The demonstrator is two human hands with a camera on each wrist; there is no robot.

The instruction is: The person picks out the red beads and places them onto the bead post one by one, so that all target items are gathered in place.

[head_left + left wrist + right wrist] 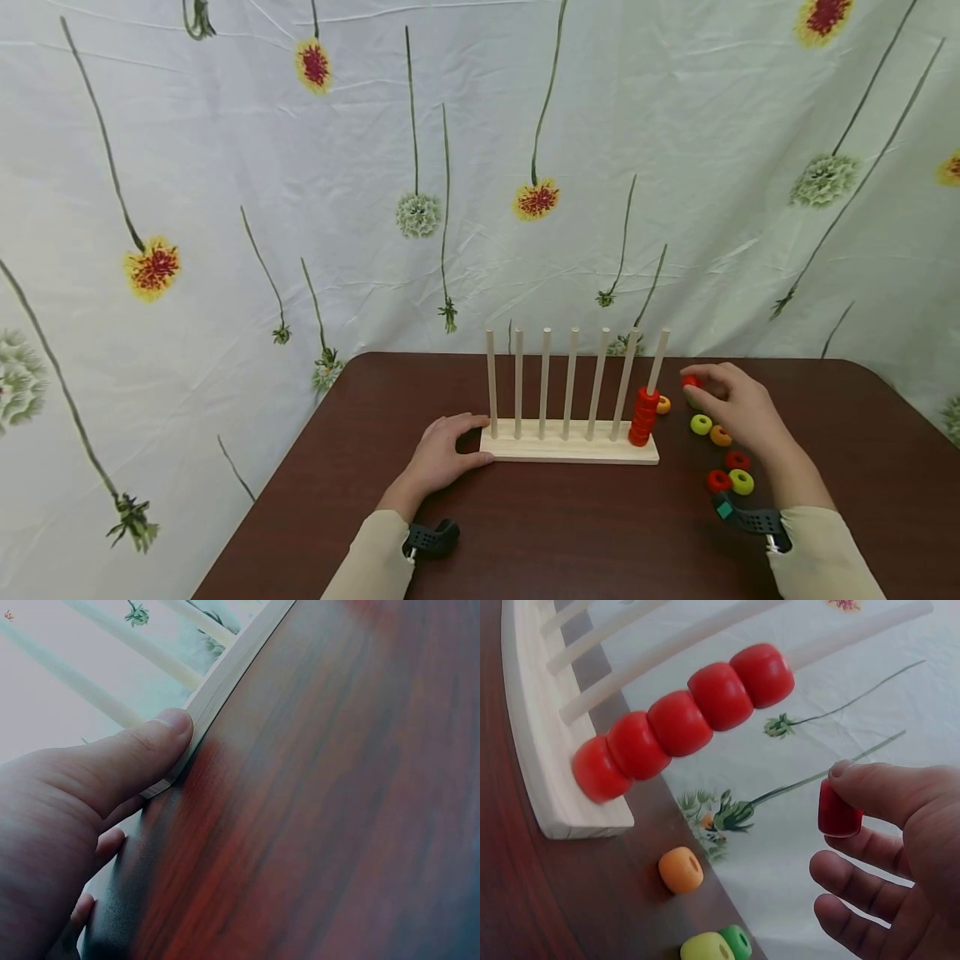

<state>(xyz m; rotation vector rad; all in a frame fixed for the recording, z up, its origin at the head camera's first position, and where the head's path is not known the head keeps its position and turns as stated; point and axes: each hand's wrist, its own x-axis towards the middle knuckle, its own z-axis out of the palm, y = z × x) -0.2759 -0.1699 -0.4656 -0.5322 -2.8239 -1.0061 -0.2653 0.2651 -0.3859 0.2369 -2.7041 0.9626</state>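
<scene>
A wooden peg rack (570, 450) stands on the table, with several upright pegs in a row along its base. Red beads (643, 417) are stacked on the rightmost peg; its upper part is bare. My left hand (438, 458) grips the left end of the base, the thumb (169, 731) against its front edge. To the right of the stack, my right hand (746, 408) pinches a red bead (838, 811) between thumb and index finger, apart from the peg. The other fingers of that hand (937, 825) are loosely bent.
Loose beads lie on the dark wood table (570, 533) right of the rack: orange (681, 870), yellow-green (707, 946), green (736, 941), and red (718, 481). Some are partly under my right hand. A flower-print cloth (480, 167) hangs behind the table.
</scene>
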